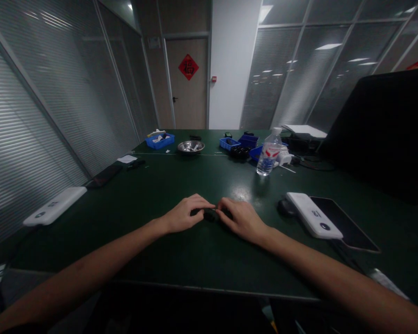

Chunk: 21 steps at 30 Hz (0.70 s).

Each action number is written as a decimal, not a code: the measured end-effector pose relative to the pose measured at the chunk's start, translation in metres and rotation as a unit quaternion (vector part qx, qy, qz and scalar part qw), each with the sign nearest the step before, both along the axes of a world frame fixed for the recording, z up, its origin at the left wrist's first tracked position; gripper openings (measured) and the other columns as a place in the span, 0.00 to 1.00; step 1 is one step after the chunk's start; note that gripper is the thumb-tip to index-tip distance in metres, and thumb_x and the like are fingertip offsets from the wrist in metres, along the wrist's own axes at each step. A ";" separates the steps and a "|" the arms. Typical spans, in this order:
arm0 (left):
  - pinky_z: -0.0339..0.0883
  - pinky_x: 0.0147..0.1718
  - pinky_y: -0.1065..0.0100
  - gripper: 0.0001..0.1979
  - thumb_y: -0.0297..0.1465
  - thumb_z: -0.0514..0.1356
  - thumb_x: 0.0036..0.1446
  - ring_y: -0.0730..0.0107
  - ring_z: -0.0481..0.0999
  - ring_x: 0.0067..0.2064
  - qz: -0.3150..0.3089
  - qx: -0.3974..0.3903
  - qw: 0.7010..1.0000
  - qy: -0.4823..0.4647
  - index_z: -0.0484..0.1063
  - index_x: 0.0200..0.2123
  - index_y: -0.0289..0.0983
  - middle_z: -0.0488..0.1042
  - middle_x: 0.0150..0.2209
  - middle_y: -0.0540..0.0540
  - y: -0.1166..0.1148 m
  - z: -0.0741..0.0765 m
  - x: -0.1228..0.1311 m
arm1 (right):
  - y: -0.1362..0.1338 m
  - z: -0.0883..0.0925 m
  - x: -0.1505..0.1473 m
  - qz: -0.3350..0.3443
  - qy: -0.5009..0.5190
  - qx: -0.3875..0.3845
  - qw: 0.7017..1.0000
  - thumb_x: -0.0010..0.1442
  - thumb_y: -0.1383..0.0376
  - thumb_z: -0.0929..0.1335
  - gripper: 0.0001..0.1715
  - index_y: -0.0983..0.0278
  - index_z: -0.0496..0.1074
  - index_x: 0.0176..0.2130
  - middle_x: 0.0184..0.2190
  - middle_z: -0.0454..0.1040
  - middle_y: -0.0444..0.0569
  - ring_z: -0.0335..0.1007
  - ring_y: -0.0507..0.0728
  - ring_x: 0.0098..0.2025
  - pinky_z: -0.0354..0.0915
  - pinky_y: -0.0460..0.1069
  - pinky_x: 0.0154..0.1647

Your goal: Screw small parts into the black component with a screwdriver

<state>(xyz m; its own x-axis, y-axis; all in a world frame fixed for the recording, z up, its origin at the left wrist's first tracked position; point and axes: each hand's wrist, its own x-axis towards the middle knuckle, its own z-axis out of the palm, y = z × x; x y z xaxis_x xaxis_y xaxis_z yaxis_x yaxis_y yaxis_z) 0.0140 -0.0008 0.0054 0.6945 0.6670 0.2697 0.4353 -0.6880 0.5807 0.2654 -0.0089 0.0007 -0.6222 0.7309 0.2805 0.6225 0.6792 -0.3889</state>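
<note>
Over the dark green table (181, 260), both hands meet around a small black object (209, 215), too dark and small to name. My left hand (186, 214) comes at it from the left, fingertips above and thumb below, closed on it. From the other side, my right hand (242, 217) pinches at the same spot, its index finger bent and its thumb tip close by. A thin light-coloured bit shows between the fingertips. The fingers cover most of what they hold.
A water bottle (269, 153) stands beyond my right hand. White power banks lie at right (313, 215) and left (55, 206), the right one between a black mouse (286, 208) and a tablet (344, 222). Farther back are a metal bowl (191, 151) and blue trays (163, 143).
</note>
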 end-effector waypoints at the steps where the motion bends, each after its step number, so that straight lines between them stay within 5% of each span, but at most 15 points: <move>1: 0.64 0.57 0.57 0.19 0.28 0.54 0.67 0.60 0.70 0.56 -0.006 0.017 1.000 0.017 0.74 0.58 0.41 0.75 0.53 0.42 0.001 0.000 -0.001 | 0.001 0.000 0.000 -0.007 -0.009 0.006 1.000 0.70 0.61 0.63 0.07 0.61 0.68 0.44 0.37 0.74 0.47 0.68 0.53 0.32 0.58 0.48 0.33; 9: 0.57 0.62 0.50 0.21 0.36 0.46 0.73 0.56 0.62 0.65 -0.016 0.047 0.994 0.099 0.69 0.63 0.44 0.68 0.63 0.43 0.008 -0.003 -0.008 | 0.006 0.002 0.007 -0.068 -0.083 0.027 0.994 0.67 0.60 0.66 0.07 0.62 0.71 0.40 0.37 0.72 0.48 0.66 0.53 0.31 0.53 0.47 0.29; 21: 0.65 0.48 0.59 0.12 0.34 0.56 0.67 0.61 0.72 0.47 -0.005 0.068 0.994 0.088 0.75 0.50 0.40 0.75 0.45 0.44 -0.006 0.011 -0.001 | -0.005 0.015 0.005 -0.083 -0.110 0.014 0.990 0.66 0.61 0.66 0.07 0.62 0.71 0.40 0.37 0.72 0.47 0.67 0.53 0.33 0.52 0.47 0.30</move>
